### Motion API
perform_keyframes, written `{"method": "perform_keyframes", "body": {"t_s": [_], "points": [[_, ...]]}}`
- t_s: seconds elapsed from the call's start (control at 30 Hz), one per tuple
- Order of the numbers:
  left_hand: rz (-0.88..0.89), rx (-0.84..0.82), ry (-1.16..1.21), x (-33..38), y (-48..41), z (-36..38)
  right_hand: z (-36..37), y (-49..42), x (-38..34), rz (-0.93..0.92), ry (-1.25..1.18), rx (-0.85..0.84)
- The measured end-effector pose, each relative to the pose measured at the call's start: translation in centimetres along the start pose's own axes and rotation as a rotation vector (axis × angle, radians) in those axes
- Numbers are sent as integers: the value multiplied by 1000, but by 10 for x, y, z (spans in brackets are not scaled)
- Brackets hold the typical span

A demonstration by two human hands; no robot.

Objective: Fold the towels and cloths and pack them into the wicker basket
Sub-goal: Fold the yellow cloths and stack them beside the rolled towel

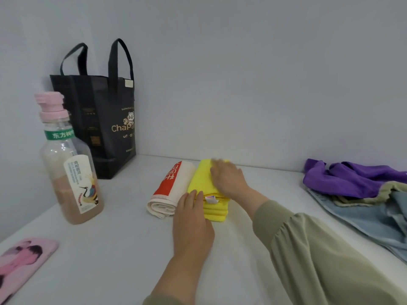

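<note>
At frame centre: 1 folded yellow cloth (198, 180) beside 1 folded cream-and-red towel (176, 186) | right hand (229, 179) flat on cloth, fingers straight | left hand (191, 221) fingers extended against its near corner | right edge: 1 purple cloth (352, 179) on 1 blue towel (363, 214)

A white counter (123, 249) meets a grey wall at the back. In its left rear corner a black tote bag (103, 119) stands upright, and just in front of it is a clear bottle (70, 172) with a pink cap, about half full of brown drink. A pink phone (22, 260) lies flat at the near left edge. Near the middle, a rolled cream-and-red cloth (171, 188) and a folded yellow cloth (201, 179) lie side by side, touching. At the right, a blue towel (370, 219) lies spread out, with a crumpled purple cloth (352, 179) partly over it.
</note>
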State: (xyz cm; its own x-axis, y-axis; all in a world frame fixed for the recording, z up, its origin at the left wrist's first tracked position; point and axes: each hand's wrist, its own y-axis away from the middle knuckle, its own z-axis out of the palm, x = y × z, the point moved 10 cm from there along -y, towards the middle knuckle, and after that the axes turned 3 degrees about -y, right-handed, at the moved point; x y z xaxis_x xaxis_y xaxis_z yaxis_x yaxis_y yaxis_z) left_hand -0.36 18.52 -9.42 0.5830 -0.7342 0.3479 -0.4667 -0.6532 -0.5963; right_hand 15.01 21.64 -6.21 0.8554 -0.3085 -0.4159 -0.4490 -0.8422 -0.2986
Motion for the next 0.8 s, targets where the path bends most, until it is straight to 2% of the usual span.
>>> {"method": "perform_keyframes", "body": {"t_s": [0.07,0.23,0.3,0.43,0.57,0.7,0.8], "points": [[-2,-25,-33,0,-1,3,42,8,14,56,83,-287],[-15,-37,-49,-2,-2,5,48,6,9,23,112,-317],[2,-26,-45,1,-1,3,42,9,9,32,4,-261],[15,10,44,10,1,-8,4,29,21,64,-257,-14],[73,12,30,42,11,-13,-29,80,56,136,-308,88],[119,-98,13,83,33,0,-52,146,95,204,-309,139],[145,-270,8,119,57,16,-71,197,124,284,-324,192]]}}
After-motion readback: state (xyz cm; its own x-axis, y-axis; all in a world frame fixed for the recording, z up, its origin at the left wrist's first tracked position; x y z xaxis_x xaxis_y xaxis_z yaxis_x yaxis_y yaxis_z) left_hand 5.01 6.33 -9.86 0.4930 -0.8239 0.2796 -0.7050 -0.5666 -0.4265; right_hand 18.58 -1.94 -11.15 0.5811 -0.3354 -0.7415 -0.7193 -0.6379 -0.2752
